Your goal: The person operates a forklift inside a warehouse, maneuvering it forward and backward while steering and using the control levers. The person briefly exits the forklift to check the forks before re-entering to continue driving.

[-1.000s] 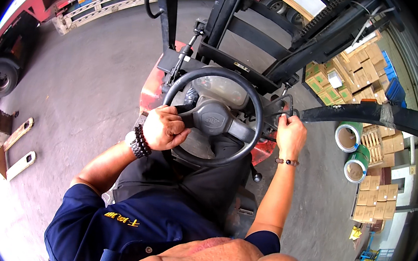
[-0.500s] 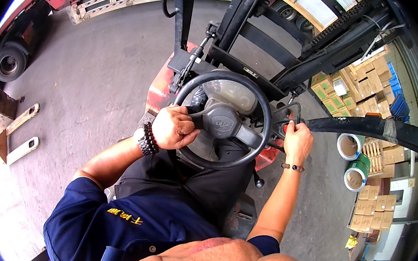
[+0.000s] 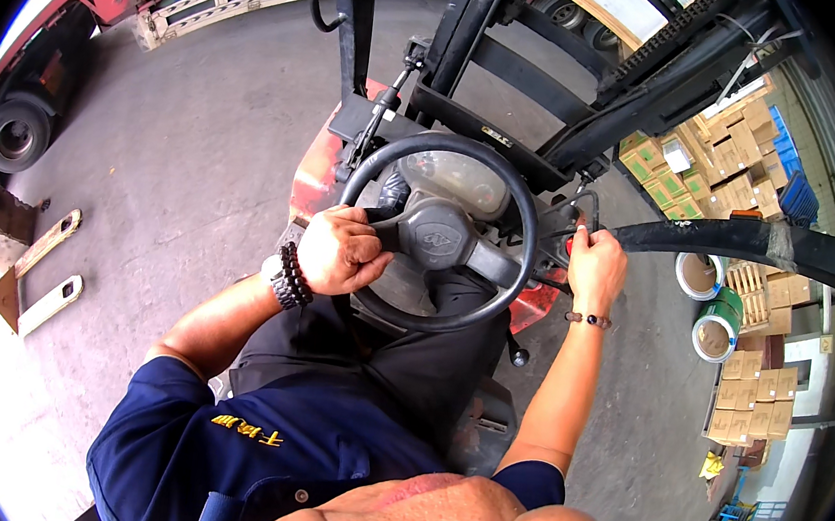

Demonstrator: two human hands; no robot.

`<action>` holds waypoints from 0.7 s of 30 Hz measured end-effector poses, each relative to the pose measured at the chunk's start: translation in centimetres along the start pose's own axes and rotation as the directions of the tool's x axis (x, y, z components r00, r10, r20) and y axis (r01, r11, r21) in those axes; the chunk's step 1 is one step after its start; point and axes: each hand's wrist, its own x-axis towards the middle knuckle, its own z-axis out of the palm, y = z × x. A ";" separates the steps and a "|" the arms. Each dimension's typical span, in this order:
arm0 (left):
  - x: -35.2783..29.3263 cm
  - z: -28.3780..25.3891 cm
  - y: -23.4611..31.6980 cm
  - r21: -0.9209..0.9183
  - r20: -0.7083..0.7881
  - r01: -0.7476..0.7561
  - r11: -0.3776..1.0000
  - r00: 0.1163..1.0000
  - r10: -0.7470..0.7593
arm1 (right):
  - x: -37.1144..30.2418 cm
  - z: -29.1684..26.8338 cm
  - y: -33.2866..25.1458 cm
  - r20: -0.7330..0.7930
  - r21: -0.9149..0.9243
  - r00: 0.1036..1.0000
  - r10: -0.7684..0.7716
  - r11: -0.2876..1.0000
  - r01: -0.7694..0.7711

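A black steering wheel of a forklift stands in front of my lap. My left hand, with a dark watch and beads at the wrist, is closed around the wheel's left side. Its fingers hide the part they hold. To the right of the wheel, my right hand, with a beaded bracelet, is closed on a control lever. Only a bit of red shows at the lever's top. Another lever with a black knob sits below, untouched.
The black mast rises ahead, and a black overhead-guard post runs to the right. Stacked cartons, two drums and a wooden pallet stand at right. Pale forks lie at left, and a truck wheel stands beyond.
Both hands keep their grips. The surroundings have shifted slightly: the drums and cartons at right sit a little higher in view, the truck wheel at left a little lower.
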 end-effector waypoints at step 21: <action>-0.5 0.8 -0.3 0.002 0.017 -0.015 1.000 1.000 0.015 | -0.9 -0.8 0.7 0.017 -0.032 0.999 0.033 0.999 -0.033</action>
